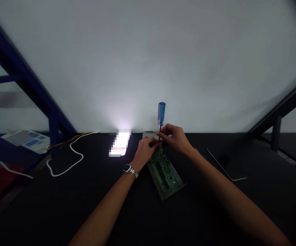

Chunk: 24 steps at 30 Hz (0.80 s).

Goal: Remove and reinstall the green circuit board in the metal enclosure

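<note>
An upright screwdriver [161, 112] with a blue and clear handle has its shaft pointing down at the far end of a green circuit board [166, 171]. My right hand [176, 136] is closed on the shaft below the handle, thumb and fingers pinching it. Beside the shaft's lower end, my left hand [146, 150] rests over the board's far left edge with its fingers drawn together; what lies between them, if anything, is hidden. The board sits in a grey metal tray [160, 196], slanted on the black table. The screwdriver's tip cannot be made out.
Left of my hands a brightly lit, blurred-out screen [120, 145] stands near the wall. A white cable [68, 169] curls farther left, near a blue-and-white printed sheet [28, 140]. To the right lies a thin bent rod [221, 166]. Dark frame bars [278, 118] slope at both sides.
</note>
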Motion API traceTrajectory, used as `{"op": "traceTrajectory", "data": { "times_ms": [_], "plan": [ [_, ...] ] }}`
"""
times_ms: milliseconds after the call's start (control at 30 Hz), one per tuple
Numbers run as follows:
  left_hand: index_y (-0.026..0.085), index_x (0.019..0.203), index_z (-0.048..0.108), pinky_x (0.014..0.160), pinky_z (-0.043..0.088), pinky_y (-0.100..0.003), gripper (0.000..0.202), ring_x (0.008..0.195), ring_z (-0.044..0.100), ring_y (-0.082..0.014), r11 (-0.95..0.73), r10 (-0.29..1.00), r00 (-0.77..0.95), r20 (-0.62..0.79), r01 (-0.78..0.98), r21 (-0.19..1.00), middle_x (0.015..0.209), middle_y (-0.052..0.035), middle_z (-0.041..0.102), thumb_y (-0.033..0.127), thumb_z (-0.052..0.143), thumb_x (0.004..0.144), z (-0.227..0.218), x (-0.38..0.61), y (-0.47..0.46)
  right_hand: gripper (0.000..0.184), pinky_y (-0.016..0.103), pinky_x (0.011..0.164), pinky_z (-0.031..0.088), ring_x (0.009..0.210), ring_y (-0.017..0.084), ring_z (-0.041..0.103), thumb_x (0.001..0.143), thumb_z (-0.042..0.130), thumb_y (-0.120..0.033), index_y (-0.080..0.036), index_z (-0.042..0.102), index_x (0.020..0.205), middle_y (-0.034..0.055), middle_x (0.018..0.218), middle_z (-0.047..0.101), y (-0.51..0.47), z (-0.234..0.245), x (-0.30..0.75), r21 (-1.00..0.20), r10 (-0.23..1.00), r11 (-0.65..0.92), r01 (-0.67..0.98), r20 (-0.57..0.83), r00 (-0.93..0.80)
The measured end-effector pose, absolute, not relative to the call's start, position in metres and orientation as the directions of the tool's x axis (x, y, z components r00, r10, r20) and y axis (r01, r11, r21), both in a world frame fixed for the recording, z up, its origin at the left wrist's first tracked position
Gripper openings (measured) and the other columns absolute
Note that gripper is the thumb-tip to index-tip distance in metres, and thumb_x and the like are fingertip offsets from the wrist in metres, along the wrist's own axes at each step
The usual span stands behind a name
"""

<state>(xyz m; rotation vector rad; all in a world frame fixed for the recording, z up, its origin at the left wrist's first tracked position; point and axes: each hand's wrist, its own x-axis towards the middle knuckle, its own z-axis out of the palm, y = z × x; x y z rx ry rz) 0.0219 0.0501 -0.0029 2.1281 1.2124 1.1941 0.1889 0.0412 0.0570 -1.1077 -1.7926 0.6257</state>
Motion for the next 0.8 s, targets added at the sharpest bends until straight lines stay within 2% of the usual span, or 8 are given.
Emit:
{"op": "traceTrajectory", "data": {
  "times_ms": [67, 133, 267, 333, 467, 633, 700, 800],
  "plan": [
    [0.021, 0.085, 0.072, 0.074, 0.048, -0.03, 0.008, 0.079, 0.059, -0.0182, -0.536, 0.843, 0.252, 0.475, 0.481, 0.694, 0.074, -0.0017, 0.065, 0.028, 0.071, 0.082, -0.0024, 0.0219, 0.0497, 0.019, 0.027, 0.057, 0.049, 0.061, 0.014, 0.06, 0.085, 0.062, -0.035, -0.017, 0.06, 0.077, 0.0009, 0.066, 0.064, 0.0402, 0.057, 0.1871, -0.753, 0.876, 0.478, 0.453, 0.443, -0.189],
    [0.021, 0.093, 0.072, 0.075, 0.048, -0.03, 0.012, 0.083, 0.059, -0.019, -0.538, 0.842, 0.267, 0.468, 0.463, 0.704, 0.081, -0.0026, 0.067, 0.028, 0.07, 0.082, -0.002, 0.0215, 0.0492, 0.017, 0.027, 0.057, 0.049, 0.061, 0.015, 0.06, 0.088, 0.059, -0.032, -0.018, 0.06, 0.079, 0.0006, 0.066, 0.063, 0.0388, 0.0582, 0.1861, -0.742, 0.875, 0.482, 0.467, 0.437, -0.21],
    [0.023, 0.11, 0.069, 0.075, 0.049, -0.031, 0.024, 0.084, 0.061, -0.0189, -0.526, 0.851, 0.304, 0.429, 0.461, 0.715, 0.092, -0.0044, 0.067, 0.026, 0.065, 0.087, -0.0013, 0.0206, 0.0478, 0.011, 0.027, 0.058, 0.051, 0.065, 0.015, 0.064, 0.09, 0.053, -0.027, -0.018, 0.06, 0.089, 0.0035, 0.08, 0.068, 0.0367, 0.0603, 0.1866, -0.768, 0.877, 0.48, 0.424, 0.402, -0.264],
    [0.023, 0.105, 0.072, 0.076, 0.049, -0.032, 0.02, 0.083, 0.061, -0.0191, -0.521, 0.854, 0.307, 0.421, 0.488, 0.7, 0.087, -0.0038, 0.067, 0.027, 0.063, 0.088, -0.0013, 0.0211, 0.047, 0.012, 0.027, 0.058, 0.051, 0.065, 0.015, 0.065, 0.09, 0.051, -0.027, -0.018, 0.06, 0.093, 0.0052, 0.087, 0.069, 0.0365, 0.0602, 0.1869, -0.786, 0.876, 0.477, 0.392, 0.388, -0.288],
    [0.023, 0.093, 0.074, 0.076, 0.047, -0.031, 0.012, 0.08, 0.061, -0.019, -0.503, 0.862, 0.243, 0.445, 0.525, 0.687, 0.078, -0.0023, 0.066, 0.027, 0.064, 0.087, -0.0024, 0.0245, 0.0454, 0.013, 0.028, 0.062, 0.052, 0.071, 0.016, 0.066, 0.088, 0.055, -0.029, -0.018, 0.062, 0.094, 0.0051, 0.088, 0.069, 0.0377, 0.0583, 0.1863, -0.766, 0.873, 0.487, 0.419, 0.415, -0.257],
    [0.021, 0.086, 0.074, 0.074, 0.048, -0.03, 0.009, 0.078, 0.061, -0.0179, -0.473, 0.874, 0.166, 0.456, 0.503, 0.723, 0.078, -0.0019, 0.066, 0.029, 0.069, 0.083, -0.0035, 0.0278, 0.0441, 0.02, 0.026, 0.057, 0.048, 0.06, 0.015, 0.059, 0.083, 0.064, -0.035, -0.018, 0.061, 0.074, 0.0014, 0.066, 0.065, 0.039, 0.0566, 0.1858, -0.717, 0.88, 0.455, 0.528, 0.452, -0.144],
    [0.022, 0.089, 0.073, 0.076, 0.048, -0.031, 0.011, 0.083, 0.061, -0.0193, -0.481, 0.87, 0.182, 0.458, 0.509, 0.714, 0.08, -0.0023, 0.066, 0.03, 0.069, 0.083, -0.0031, 0.0269, 0.0442, 0.021, 0.026, 0.055, 0.046, 0.058, 0.014, 0.058, 0.085, 0.06, -0.034, -0.018, 0.06, 0.073, 0.001, 0.063, 0.063, 0.0386, 0.0573, 0.1861, -0.71, 0.886, 0.447, 0.544, 0.437, -0.156],
    [0.023, 0.101, 0.072, 0.08, 0.048, -0.032, 0.018, 0.089, 0.06, -0.02, -0.525, 0.85, 0.256, 0.461, 0.489, 0.697, 0.086, -0.0031, 0.067, 0.029, 0.067, 0.084, -0.0029, 0.0243, 0.0455, 0.015, 0.026, 0.057, 0.047, 0.063, 0.015, 0.061, 0.087, 0.057, -0.03, -0.017, 0.063, 0.08, 0.0025, 0.07, 0.067, 0.0369, 0.0601, 0.1871, -0.706, 0.887, 0.456, 0.542, 0.412, -0.209]
  ]
}}
